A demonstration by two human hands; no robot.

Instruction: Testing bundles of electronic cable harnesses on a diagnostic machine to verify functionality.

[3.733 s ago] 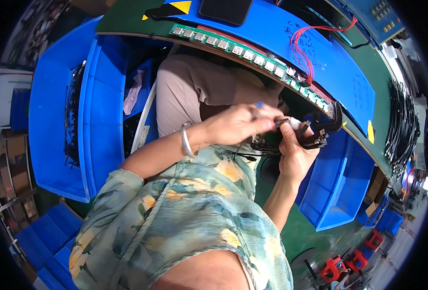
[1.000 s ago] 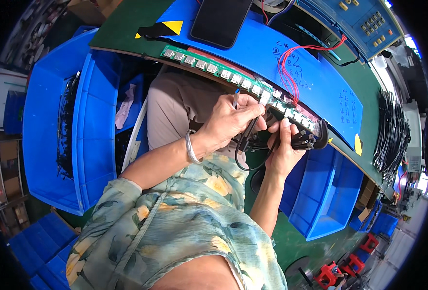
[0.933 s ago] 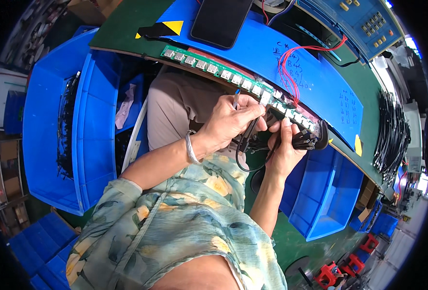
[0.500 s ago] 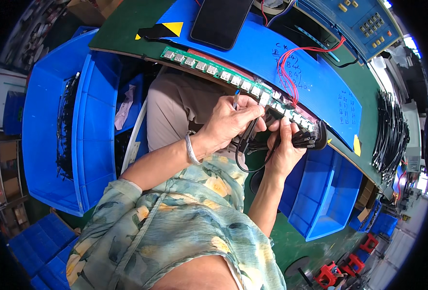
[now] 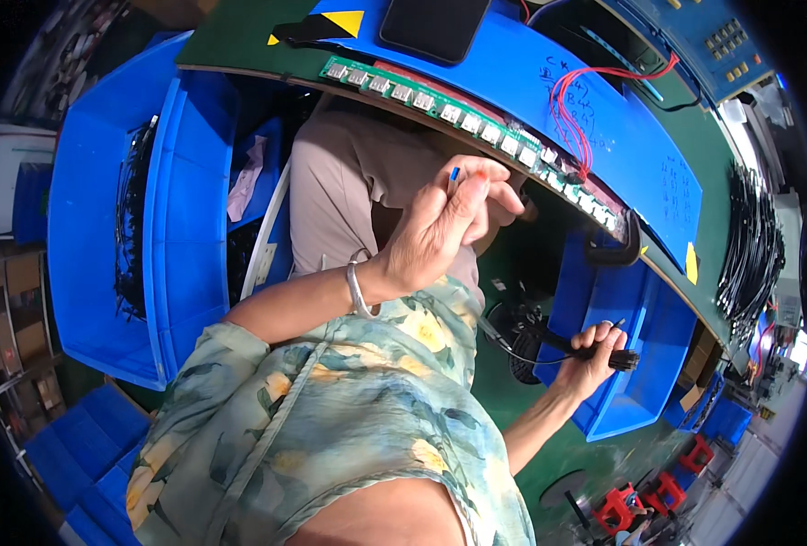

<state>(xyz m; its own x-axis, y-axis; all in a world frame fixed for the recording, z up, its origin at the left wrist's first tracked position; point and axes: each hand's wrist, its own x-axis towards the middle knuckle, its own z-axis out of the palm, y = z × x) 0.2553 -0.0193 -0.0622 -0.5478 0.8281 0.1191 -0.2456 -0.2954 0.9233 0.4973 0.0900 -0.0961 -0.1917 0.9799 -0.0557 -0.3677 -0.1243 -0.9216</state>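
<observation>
My left hand [image 5: 451, 218] is raised just in front of the circuit board strip, its fingers curled. A thin blue-ended stick [image 5: 454, 174] pokes out between thumb and fingers; the rest is hidden in the palm. Out to the right, my right hand [image 5: 594, 357] is closed around a bundle of black cables [image 5: 623, 360], over the edge of the right blue bin [image 5: 626, 364]. One cable loops back toward my lap. The long green circuit board [image 5: 449, 111], lined with white and silver connectors, runs along the bench edge, apart from both hands.
Red wires [image 5: 567, 118] run from the board to a blue test box [image 5: 726, 45]. A black phone [image 5: 433, 27] lies on the blue sheet [image 5: 512, 77]. Many black cables [image 5: 751, 255] lie at the bench's right end. A blue bin [image 5: 103, 300] with cables stands left.
My right hand has moved away from the board, down and right, taking the black cables along. My left hand has drawn slightly back from the connectors, keeping the blue-ended stick.
</observation>
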